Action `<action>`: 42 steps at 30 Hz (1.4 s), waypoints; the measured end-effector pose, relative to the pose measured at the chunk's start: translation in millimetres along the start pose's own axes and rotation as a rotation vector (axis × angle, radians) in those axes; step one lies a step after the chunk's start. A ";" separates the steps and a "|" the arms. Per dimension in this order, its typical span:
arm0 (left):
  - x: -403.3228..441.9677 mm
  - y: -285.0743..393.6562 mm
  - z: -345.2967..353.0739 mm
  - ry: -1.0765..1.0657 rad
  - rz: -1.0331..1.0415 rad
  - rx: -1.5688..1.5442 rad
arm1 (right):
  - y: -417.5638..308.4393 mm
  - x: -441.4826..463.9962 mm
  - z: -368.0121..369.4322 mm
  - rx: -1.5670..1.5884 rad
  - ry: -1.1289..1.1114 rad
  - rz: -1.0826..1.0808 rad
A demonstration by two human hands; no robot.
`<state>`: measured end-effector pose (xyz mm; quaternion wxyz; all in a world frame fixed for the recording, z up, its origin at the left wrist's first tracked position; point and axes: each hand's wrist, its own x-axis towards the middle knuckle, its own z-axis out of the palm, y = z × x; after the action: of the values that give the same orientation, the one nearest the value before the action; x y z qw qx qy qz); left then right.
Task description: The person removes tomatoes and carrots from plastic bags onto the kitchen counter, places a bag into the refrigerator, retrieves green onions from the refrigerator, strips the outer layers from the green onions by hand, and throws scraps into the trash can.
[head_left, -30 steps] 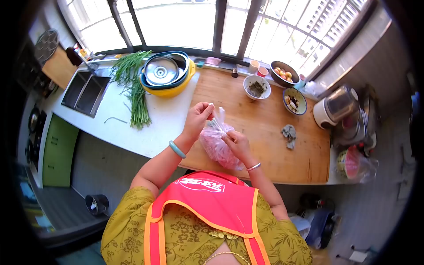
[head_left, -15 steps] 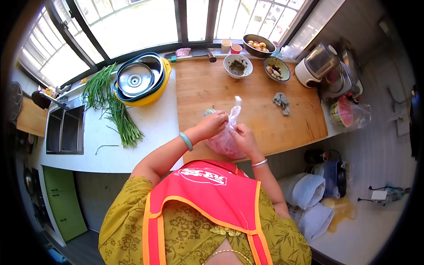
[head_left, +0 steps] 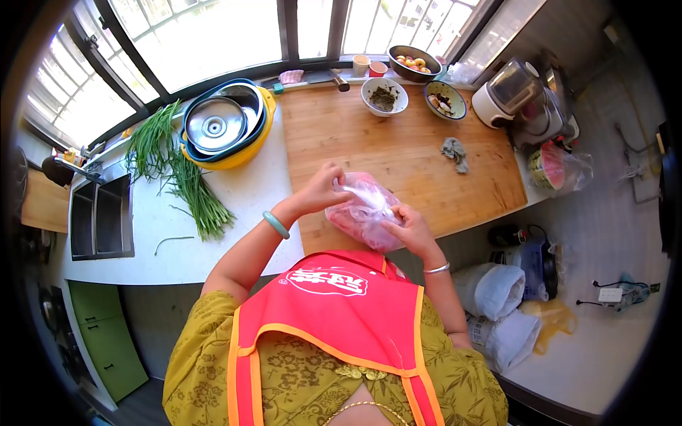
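Both hands on one thin plastic bag (head_left: 364,221) with pinkish contents, sitting at the near edge of the large wooden board (head_left: 320,131) on the white table (head_left: 249,192), close to the red apron (head_left: 334,312). Left hand (head_left: 323,192), green bangle (head_left: 276,225) on the wrist, pinches film on the bag's left side; right hand (head_left: 412,231), silver bangle (head_left: 437,268), has thumb and fingers closed on gathered plastic at the right. Grey rag (head_left: 455,154) lies right of the bag, farther back. Far side of the board: white bowl (head_left: 371,108) of dark greenish stuff, patterned bowl (head_left: 463,112) to its right, blender (head_left: 511,92) past that. Left of the board: yellow basin (head_left: 266,131) with a steel lid (head_left: 214,125) on the stack, long green stalks (head_left: 199,202) just beside it
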<state>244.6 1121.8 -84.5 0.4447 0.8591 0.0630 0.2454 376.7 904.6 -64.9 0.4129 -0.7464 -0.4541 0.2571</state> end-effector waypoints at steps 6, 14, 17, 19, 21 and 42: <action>3.0 -31.8 6.4 0.270 -0.157 0.008 | 19.2 27.7 0.0 0.104 0.097 0.046; 5.5 17.0 -52.8 0.537 -0.225 -0.272 | 7.7 64.1 -24.8 0.190 0.323 -0.128; -21.9 43.1 -61.6 0.296 -0.418 -0.442 | -9.1 47.3 -53.8 0.245 0.388 -0.036; -33.2 47.5 -53.9 0.283 -0.454 -0.615 | -10.5 29.1 -68.3 0.360 0.460 0.029; -36.8 59.6 -55.2 0.277 -0.484 -0.779 | -15.4 14.1 -74.8 0.225 0.469 0.044; -61.6 85.5 -42.9 0.234 -0.528 -0.839 | 16.4 38.8 17.1 -0.443 -0.376 -0.171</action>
<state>161.0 1082.2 -18.3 0.7884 0.5278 0.2235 0.2234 389.1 941.6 -88.2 0.1689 -0.7166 -0.6289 0.2498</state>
